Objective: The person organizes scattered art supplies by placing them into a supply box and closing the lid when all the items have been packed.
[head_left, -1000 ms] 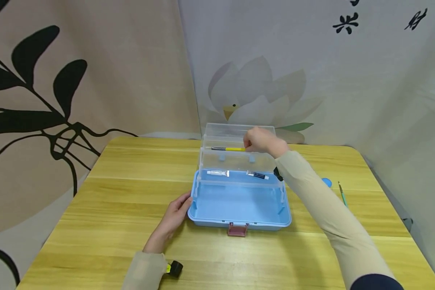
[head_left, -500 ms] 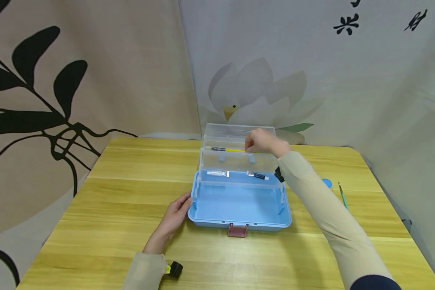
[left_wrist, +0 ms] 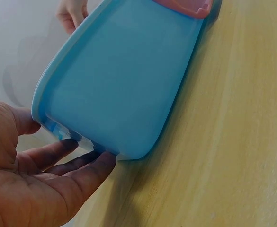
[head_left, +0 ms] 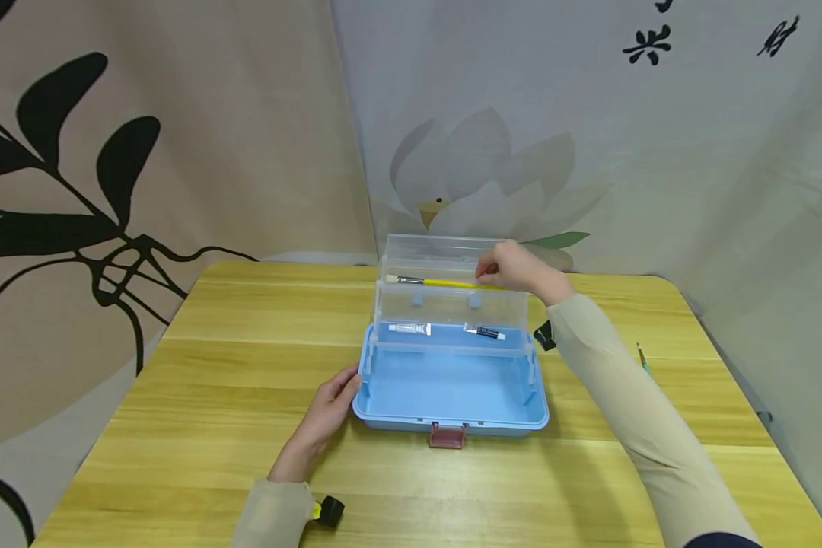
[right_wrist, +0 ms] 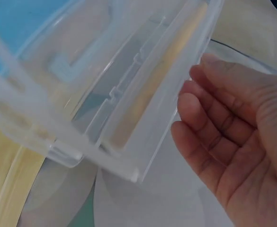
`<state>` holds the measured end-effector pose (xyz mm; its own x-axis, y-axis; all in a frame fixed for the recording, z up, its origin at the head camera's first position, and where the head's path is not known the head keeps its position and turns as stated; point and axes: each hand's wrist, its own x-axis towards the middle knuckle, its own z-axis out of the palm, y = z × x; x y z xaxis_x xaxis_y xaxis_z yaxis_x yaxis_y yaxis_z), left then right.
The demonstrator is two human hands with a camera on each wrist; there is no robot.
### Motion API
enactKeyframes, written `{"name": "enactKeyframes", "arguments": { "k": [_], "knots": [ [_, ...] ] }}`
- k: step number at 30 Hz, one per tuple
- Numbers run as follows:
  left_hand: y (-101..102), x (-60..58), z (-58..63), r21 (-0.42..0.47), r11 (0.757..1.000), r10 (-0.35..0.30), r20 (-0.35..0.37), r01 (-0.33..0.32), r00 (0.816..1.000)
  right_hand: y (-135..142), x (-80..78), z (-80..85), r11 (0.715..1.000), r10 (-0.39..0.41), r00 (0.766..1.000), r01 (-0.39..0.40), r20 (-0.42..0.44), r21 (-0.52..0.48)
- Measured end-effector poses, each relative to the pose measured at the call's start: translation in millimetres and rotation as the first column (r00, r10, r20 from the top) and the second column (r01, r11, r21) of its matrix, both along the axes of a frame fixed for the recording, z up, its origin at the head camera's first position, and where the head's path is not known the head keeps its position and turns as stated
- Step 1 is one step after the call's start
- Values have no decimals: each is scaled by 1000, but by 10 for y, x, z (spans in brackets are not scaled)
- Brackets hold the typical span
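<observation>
1. Gripping the left end of the blue box (left_wrist: 114,85), my left hand (left_wrist: 43,175) keeps its thumb at the rim; its fingers press against the outer end wall, a little spread.
2. My right hand (right_wrist: 233,127) has its fingers loosely bent and has hold of nothing; it sits just beside the edge of the upper clear tray (right_wrist: 152,118); whether a fingertip touches that edge I cannot tell.
3. Lying in that tray, close to my right fingertips, is the yellow-handled brush (head_left: 445,283); its handle end is nearest them, its bristles point off to their left.
4. Nearer me than my right hand is the lower clear tray (head_left: 438,306); the dark tube (head_left: 485,332) is there, and the white tube (head_left: 409,329) is farther left.
5. To the right of my left hand, on the box's front, is the reddish latch (head_left: 447,435); well right of my right hand, the teal brush (head_left: 642,356) lies on the wooden table (head_left: 178,418), partly behind my sleeve (head_left: 630,418).
</observation>
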<state>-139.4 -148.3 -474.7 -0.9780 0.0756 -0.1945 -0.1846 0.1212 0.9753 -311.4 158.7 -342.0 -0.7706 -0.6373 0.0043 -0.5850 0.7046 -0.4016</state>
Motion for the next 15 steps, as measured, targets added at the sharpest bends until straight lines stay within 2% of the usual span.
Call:
{"name": "enactKeyframes", "arguments": {
  "k": [8,15],
  "knots": [
    [5,4,14,-7,1000,-1,1,1,1000,253,125,21,996,-77,997,76,-6,-38],
    [8,6,18,-9,1000,-4,9,4,1000,527,241,24,986,-134,988,125,-79,-114]
  ]
}}
